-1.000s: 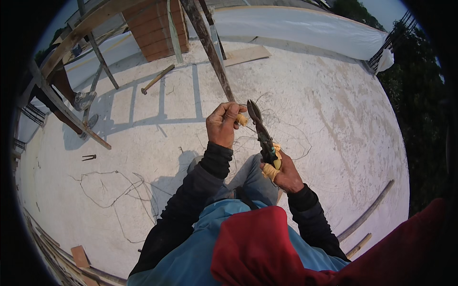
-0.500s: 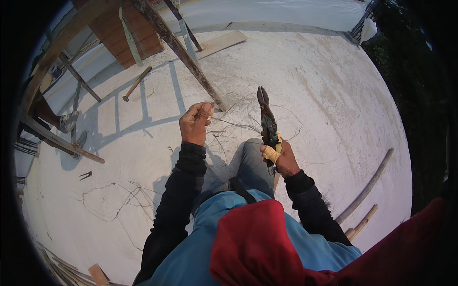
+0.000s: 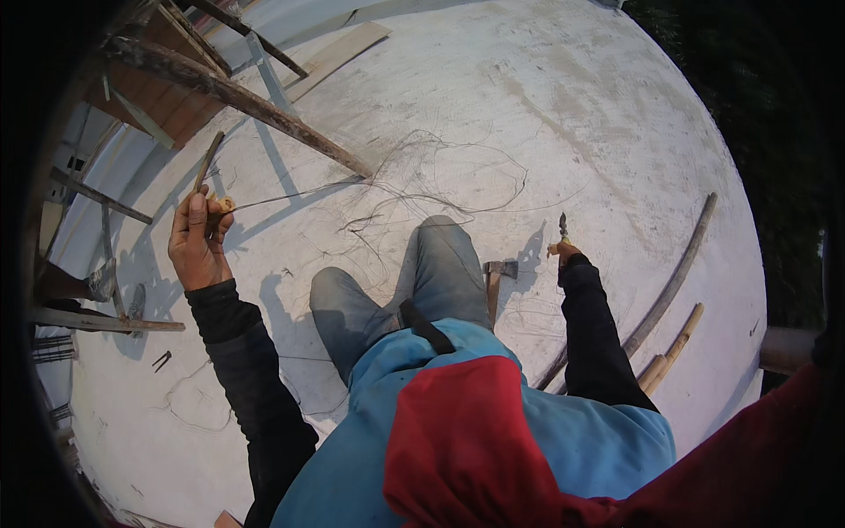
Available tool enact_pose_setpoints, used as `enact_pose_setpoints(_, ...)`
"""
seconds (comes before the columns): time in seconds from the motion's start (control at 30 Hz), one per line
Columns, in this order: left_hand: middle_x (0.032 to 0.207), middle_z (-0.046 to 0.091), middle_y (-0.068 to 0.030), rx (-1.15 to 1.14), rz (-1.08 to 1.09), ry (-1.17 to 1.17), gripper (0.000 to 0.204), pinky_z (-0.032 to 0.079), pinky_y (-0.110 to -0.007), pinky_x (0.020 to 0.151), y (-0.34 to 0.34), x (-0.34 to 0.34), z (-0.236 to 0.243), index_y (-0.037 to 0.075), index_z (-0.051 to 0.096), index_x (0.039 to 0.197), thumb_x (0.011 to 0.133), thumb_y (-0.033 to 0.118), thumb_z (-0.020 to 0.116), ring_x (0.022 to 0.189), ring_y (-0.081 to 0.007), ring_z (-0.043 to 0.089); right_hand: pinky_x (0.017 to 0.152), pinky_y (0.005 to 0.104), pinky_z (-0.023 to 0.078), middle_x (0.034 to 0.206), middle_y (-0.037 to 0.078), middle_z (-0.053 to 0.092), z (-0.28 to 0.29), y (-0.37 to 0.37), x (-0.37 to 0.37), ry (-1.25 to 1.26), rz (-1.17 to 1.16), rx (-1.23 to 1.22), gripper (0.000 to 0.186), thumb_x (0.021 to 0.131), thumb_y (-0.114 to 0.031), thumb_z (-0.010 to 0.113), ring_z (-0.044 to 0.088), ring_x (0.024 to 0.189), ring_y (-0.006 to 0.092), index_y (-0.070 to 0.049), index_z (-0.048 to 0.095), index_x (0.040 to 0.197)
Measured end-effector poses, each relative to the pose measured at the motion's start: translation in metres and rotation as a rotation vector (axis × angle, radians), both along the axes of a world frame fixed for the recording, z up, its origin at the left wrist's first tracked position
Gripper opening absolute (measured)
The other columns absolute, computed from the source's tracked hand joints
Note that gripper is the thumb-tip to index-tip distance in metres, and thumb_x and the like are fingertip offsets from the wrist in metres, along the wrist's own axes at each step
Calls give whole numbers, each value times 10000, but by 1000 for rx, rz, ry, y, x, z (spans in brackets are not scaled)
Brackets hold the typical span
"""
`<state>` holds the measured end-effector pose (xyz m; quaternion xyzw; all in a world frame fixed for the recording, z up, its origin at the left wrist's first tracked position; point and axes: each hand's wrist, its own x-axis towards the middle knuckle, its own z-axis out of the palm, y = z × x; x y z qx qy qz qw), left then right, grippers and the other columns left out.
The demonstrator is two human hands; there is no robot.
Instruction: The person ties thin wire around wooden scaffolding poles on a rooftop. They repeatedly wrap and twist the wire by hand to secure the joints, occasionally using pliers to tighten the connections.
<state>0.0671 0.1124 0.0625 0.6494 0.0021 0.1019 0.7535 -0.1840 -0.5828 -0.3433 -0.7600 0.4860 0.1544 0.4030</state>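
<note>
My left hand (image 3: 198, 246) is raised at the left, fingers closed on thin wire (image 3: 282, 194), with yellow wrapping on a finger. The wire runs rightward to a loose tangle (image 3: 458, 211) over the pale concrete floor (image 3: 598, 114) and my knees (image 3: 431, 255). My right hand (image 3: 570, 257), also with yellow wrapping, is out to the right, closed on dark metal cutters (image 3: 562, 227) that look small from this view. A hammer or hatchet with a wooden handle (image 3: 493, 295) lies beside my right knee. Behind my left hand, another wooden handle (image 3: 208, 158) lies on the floor, partly hidden.
Timber props (image 3: 238, 97) and a plank (image 3: 334, 57) stand or lie upper left, near brown boards (image 3: 176, 119). Another person's shoe (image 3: 135, 304) is at far left, near small pincers (image 3: 161, 359). Poles (image 3: 669, 299) lie right; dark foliage (image 3: 748, 132) borders the slab.
My hands have spread apart, the left moving left with the wire, the right moving right with the cutters. The view has shifted, showing more of my knees and the hatchet beside them.
</note>
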Motion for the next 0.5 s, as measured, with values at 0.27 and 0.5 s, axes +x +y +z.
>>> enact_pose_setpoints(0.27, 916, 709, -62, -32, -66, 9, 332, 629, -241, 674, -53, 1, 24, 3, 699, 1135, 933, 257, 773, 785, -136, 722, 869, 404, 515, 1066, 169, 704, -82, 12, -46, -160, -16, 76, 518, 781, -425, 729, 659, 920, 311, -29, 682, 1112)
enact_pose_setpoints(0.5, 928, 689, -73, -49, -120, 38, 412, 653, -250, 689, -74, -6, 33, -47, 686, 1137, 924, 295, 767, 804, -171, 740, 984, 334, 509, 1309, 143, 633, 252, 78, 24, -1344, -690, -641, 492, 960, -77, 623, 647, 1130, 248, 42, 494, 1420)
